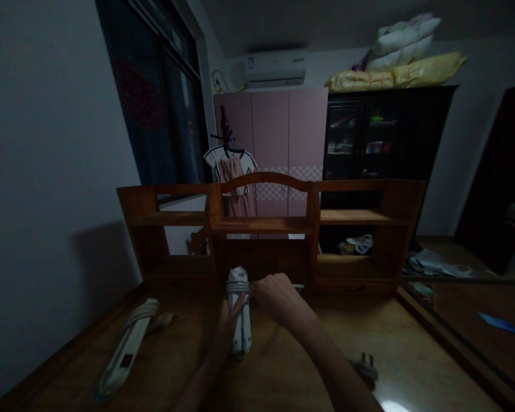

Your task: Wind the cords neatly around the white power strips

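Observation:
A white power strip (pixel 241 329) stands tilted up over the wooden tabletop, its grey-white cord (pixel 238 287) wound in several turns round the upper part. My left hand (pixel 230 320) grips the strip from its left side, thumb across the front. Close beside the windings, my right hand (pixel 278 294) is closed in a fist on the cord; a short white piece shows beyond the knuckles. Further left, a second power strip (pixel 126 355) with a dark red switch lies on the table, cord wrapped round one end. A grey plug (pixel 364 369) with its prongs up lies near my right forearm.
A wooden shelf unit (pixel 264 226) stands along the table's far edge, with a plastic bag (pixel 363 244) in its right part. A raised wooden edge (pixel 450 349) borders the right side. The wall (pixel 47 229) is close on the left.

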The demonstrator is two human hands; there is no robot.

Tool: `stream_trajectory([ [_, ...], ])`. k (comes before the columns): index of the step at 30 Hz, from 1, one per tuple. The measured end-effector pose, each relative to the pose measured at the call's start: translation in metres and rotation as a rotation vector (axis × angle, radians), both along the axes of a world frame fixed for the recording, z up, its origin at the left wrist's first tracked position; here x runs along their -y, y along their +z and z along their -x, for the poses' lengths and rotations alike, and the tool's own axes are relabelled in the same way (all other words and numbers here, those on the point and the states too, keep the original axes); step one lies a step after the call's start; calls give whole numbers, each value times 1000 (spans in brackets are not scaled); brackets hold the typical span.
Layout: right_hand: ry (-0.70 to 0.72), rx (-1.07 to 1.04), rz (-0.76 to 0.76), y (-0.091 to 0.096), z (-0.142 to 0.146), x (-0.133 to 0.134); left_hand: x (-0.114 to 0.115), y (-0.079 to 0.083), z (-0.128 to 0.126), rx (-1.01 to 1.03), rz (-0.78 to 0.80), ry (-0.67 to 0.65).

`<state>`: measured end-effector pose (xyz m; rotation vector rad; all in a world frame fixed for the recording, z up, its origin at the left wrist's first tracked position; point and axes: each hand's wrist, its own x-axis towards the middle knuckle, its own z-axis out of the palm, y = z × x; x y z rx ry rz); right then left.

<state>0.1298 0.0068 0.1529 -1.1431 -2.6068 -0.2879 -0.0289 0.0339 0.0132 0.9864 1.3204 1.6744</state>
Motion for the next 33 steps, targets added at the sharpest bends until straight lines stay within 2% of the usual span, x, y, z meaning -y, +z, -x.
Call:
stream_trajectory([
  [4,42,-9,2,16,-10,12,19,14,-19,-115,-70,-151],
  [7,84,-27,42,20,-14,16,26,9,-25,-224,-78,-236],
  [11,117,-76,110,19,-18,13,29,-1,-24,-474,-53,-287],
  [16,107,-130,126,19,-25,6,33,4,-25,-583,-107,-377],
  [21,135,-98,112,18,-18,10,36,7,-26,-559,-74,-314],
  [24,116,13,108,14,-3,17,35,4,-27,-475,-50,-307],
  [27,109,99,96,13,5,22,35,2,-27,-480,-64,-309],
  [30,82,53,94,16,-1,20,39,5,-31,-573,-107,-284],
  [33,57,-80,142,20,-18,10,46,10,-35,-622,-113,-332],
])
